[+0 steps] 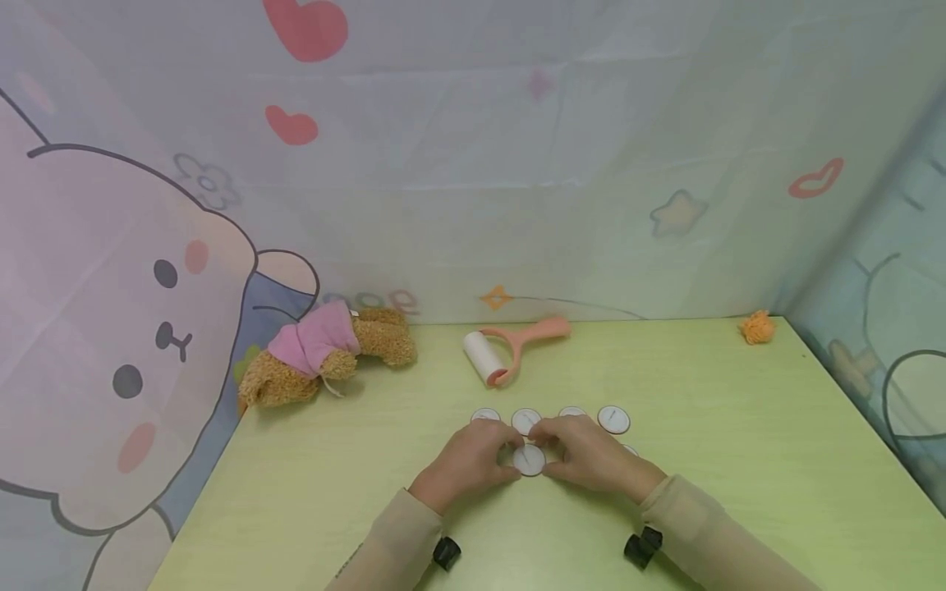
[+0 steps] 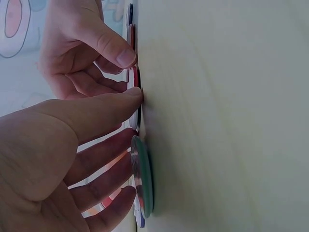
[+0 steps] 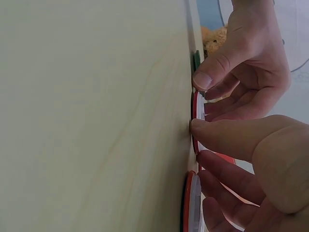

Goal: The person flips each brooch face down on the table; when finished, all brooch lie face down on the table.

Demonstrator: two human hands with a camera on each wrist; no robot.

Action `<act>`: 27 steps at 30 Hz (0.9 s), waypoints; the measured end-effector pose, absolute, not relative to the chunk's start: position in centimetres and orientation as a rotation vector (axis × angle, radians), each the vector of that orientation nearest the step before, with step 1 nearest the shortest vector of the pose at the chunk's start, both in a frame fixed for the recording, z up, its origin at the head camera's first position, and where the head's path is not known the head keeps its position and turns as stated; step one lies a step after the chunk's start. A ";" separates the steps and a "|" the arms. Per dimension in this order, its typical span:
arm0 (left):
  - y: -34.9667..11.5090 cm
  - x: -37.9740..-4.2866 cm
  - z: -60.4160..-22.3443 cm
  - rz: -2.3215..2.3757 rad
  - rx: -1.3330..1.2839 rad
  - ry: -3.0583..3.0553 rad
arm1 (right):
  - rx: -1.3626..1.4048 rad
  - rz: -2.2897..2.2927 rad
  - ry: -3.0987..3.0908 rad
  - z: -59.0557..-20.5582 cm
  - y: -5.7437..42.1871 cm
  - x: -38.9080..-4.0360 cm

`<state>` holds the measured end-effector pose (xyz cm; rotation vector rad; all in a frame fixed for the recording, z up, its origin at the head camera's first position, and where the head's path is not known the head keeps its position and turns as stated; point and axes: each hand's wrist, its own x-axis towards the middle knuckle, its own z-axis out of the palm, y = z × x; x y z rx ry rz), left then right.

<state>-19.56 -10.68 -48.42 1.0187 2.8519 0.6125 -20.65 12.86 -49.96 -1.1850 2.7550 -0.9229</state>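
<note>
A round white-faced disc (image 1: 529, 460) with a short dark line on its face lies on the table between both hands. My left hand (image 1: 473, 461) pinches it at its left side, thumb near the front edge and curled fingers behind. From the right, my right hand (image 1: 587, 455) pinches the same disc in a mirrored way. Its rim shows red in the right wrist view. Beside the left fingers lies a green-edged disc (image 2: 145, 183), hidden by that hand in the head view. A red-edged disc (image 3: 191, 203) sits by the right fingers.
Behind the hands runs a row of similar discs, the rightmost disc (image 1: 614, 419) fully visible. Farther back lie an orange-handled roller (image 1: 484, 359) and a teddy bear (image 1: 318, 345) in a pink top. An orange crinkled object (image 1: 757, 327) sits at the far right corner.
</note>
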 end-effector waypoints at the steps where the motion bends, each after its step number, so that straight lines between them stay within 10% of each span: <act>1: -10.7 -19.6 -48.4 0.610 1.021 2.855 | -1.189 -0.926 2.750 -49.9 12.9 -20.7; 27: -13.1 -19.3 -48.1 0.673 1.134 2.945 | -1.199 -0.871 2.786 -48.9 11.9 -20.6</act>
